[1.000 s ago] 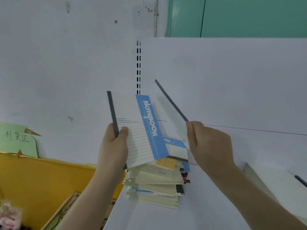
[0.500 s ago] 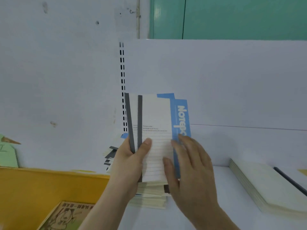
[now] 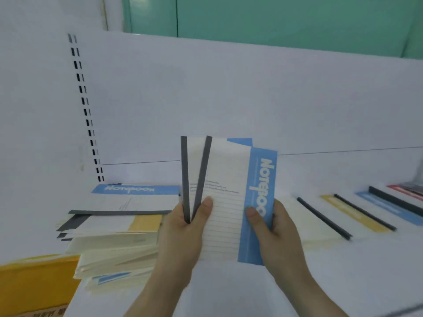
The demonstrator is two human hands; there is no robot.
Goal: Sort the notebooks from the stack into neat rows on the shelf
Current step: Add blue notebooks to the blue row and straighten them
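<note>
Holding two blue notebooks (image 3: 229,197) upright between both hands, above the white shelf (image 3: 229,294)

The notebooks are grasped at their lower part: the left hand (image 3: 183,232) is closed around the two grey spines, thumb on the lined cover, and the right hand (image 3: 274,227) is closed around the blue edge. Behind, at the left, the untidy stack (image 3: 114,239) is seen on the shelf; at the right, a row of notebooks (image 3: 357,213) is laid flat

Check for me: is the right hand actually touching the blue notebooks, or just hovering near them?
Touching. The head view shows the right hand with its thumb pressed on the blue notebooks and its fingers wrapped behind their right edge.
</note>
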